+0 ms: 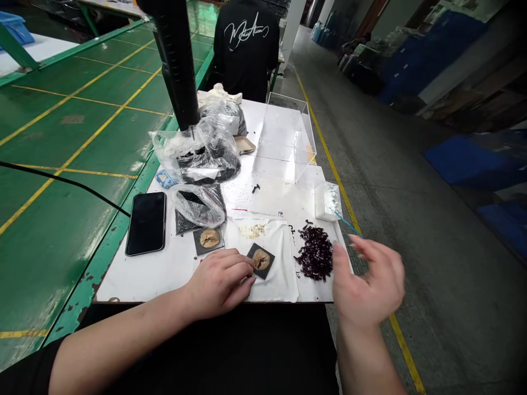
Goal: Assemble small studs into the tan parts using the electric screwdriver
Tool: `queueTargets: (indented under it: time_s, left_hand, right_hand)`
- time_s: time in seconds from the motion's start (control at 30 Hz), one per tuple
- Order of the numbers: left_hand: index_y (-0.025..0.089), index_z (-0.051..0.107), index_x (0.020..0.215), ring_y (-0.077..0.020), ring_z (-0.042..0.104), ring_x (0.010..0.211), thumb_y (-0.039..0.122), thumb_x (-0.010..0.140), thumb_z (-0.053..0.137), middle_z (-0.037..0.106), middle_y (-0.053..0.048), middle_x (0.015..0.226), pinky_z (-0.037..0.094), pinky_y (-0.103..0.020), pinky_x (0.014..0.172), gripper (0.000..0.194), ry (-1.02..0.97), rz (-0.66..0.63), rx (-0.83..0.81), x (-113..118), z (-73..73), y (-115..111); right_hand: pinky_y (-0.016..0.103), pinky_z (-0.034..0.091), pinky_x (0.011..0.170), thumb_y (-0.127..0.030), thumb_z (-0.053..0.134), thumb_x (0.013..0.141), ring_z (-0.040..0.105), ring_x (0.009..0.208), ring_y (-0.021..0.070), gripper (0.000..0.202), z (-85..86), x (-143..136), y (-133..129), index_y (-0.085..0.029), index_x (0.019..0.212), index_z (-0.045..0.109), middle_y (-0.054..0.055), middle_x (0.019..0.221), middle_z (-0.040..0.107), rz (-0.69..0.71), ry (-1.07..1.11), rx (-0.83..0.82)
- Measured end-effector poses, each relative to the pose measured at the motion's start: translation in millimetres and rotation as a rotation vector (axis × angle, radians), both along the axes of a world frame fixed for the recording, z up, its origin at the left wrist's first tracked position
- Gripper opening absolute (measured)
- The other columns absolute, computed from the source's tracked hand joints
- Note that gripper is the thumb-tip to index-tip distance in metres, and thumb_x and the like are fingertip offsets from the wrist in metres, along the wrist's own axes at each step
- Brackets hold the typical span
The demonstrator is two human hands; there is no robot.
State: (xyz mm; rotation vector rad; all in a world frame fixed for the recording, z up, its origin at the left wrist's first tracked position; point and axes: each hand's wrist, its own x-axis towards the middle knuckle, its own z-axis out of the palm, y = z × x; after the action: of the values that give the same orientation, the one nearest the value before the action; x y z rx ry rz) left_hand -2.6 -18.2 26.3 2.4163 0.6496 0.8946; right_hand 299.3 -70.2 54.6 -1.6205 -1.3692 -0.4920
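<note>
A small dark square block (261, 261) with a round gold centre lies turned at an angle on a white cloth (280, 285). My left hand (224, 277) rests beside it, fingers curled together and fingertips at its left edge. Behind this hand sits a second such block (208, 240). Small gold pieces (252, 231) are scattered on the cloth. My right hand (370, 280) is raised past the table's right edge, thumb and fingers apart, with nothing visible between them. Nearest to it is a pile of small dark reddish pieces (315, 253).
A white box (328, 201) with a thin blue stick (348, 222) stands at the right edge. A clear box (284, 137) and plastic bags of black pieces (206, 156) are farther back. A phone (146, 224) lies left; a black tool (177, 66) hangs above. A person (247, 49) sits ahead.
</note>
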Motion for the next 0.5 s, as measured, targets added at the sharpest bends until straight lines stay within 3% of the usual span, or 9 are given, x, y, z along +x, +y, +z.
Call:
queueTargets:
  time_s: [0.1,0.17,0.23,0.27,0.37,0.5]
  left_hand:
    - [0.021,0.071,0.108,-0.0176,0.072,0.087,0.015,0.105,0.066,0.083,-0.004,0.108,0.057,-0.031,0.079,0.008,-0.016,-0.013,0.018,0.0,-0.4,0.6]
    - [0.021,0.073,0.112,-0.0169,0.072,0.088,0.016,0.106,0.069,0.083,-0.004,0.109,0.058,-0.031,0.081,0.009,-0.025,-0.016,0.036,-0.3,-2.3,1.3]
    - [0.021,0.074,0.111,-0.0165,0.073,0.089,0.018,0.107,0.071,0.083,-0.005,0.108,0.059,-0.03,0.081,0.006,-0.039,-0.009,0.054,-0.7,-4.8,2.0]
    - [0.021,0.074,0.109,-0.0165,0.074,0.089,0.02,0.107,0.071,0.083,-0.005,0.107,0.059,-0.03,0.081,0.004,-0.044,-0.002,0.061,-1.0,-5.9,2.3]
    - [0.02,0.072,0.102,-0.0165,0.074,0.087,0.024,0.109,0.07,0.082,-0.006,0.101,0.059,-0.029,0.08,0.008,-0.047,0.03,0.06,-2.3,-6.9,2.3]
    - [0.021,0.069,0.099,-0.0174,0.074,0.086,0.025,0.107,0.069,0.08,-0.006,0.098,0.059,-0.029,0.078,0.009,-0.053,0.081,0.021,-4.1,-5.3,0.6]
  right_hand:
    - [0.036,0.06,0.091,-0.035,0.075,0.105,0.076,0.093,0.0213,0.015,15.9,-34.3,36.1,-0.026,0.114,0.082,0.005,0.101,0.081,0.305,-0.034,-0.225]
    - [0.037,0.058,0.097,-0.036,0.064,0.11,0.076,0.101,0.0229,0.023,23.6,-54.7,75.7,-0.024,0.12,0.081,0.008,0.113,0.083,0.383,-0.089,-0.525]
    - [0.037,0.056,0.101,-0.04,0.059,0.112,0.075,0.114,0.0255,0.031,27.7,-72.3,117.7,-0.024,0.13,0.079,0.01,0.126,0.081,0.331,-0.167,-0.862]
    - [0.037,0.056,0.099,-0.041,0.06,0.111,0.075,0.115,0.0275,0.032,28.4,-80.3,136.8,-0.022,0.128,0.08,0.012,0.125,0.081,0.309,-0.177,-0.917]
    - [0.038,0.056,0.094,-0.039,0.061,0.108,0.076,0.113,0.0305,0.033,25.8,-101.1,180.0,-0.016,0.12,0.082,0.019,0.123,0.081,0.261,-0.187,-0.98]
    - [0.038,0.056,0.091,-0.032,0.062,0.106,0.078,0.11,0.0319,0.033,15.8,-116.0,207.2,-0.008,0.118,0.081,0.026,0.123,0.08,0.188,-0.184,-1.037]
